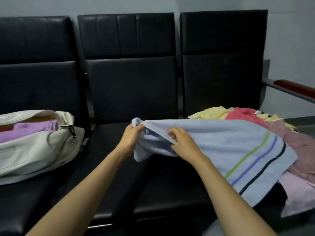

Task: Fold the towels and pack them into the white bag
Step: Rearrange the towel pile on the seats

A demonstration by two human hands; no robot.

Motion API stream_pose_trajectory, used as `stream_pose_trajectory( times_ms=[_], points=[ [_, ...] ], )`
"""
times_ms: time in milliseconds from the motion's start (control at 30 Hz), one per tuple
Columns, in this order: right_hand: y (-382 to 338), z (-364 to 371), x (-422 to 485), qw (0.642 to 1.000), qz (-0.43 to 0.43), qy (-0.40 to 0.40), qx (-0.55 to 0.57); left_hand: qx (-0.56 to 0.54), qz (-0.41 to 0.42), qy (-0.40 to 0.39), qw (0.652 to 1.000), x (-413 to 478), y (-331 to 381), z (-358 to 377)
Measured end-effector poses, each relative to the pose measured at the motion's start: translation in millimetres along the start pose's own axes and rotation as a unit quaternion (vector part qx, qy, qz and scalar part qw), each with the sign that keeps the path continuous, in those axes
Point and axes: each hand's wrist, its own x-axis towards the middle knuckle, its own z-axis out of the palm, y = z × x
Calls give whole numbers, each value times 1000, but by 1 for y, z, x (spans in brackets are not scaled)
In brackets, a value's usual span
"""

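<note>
The white bag (34, 150) runs off the left edge; the blue towel (238, 147) half-covers the pile (303, 145).

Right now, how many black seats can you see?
3: the left seat holds the white bag, the middle seat is partly under the blue towel, the right seat holds the towel pile. More may be hidden.

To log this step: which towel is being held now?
The light blue striped towel, gripped by the left hand and right hand; the purple towel lies in the white bag, the others form the pile at right.
</note>
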Motion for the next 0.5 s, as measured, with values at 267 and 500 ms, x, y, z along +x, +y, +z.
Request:
stream_pose_trajectory(
  times_ms=[267, 500],
  points=[
    [-31, 42, 4, 991, -7, -130, -34, 79, -9, 266, 961, -21, -37, -107],
    [-38, 52, -3, 958, -51, -279, -36, 215, -92, 21, 972, -26, -64, -132]
  ],
)
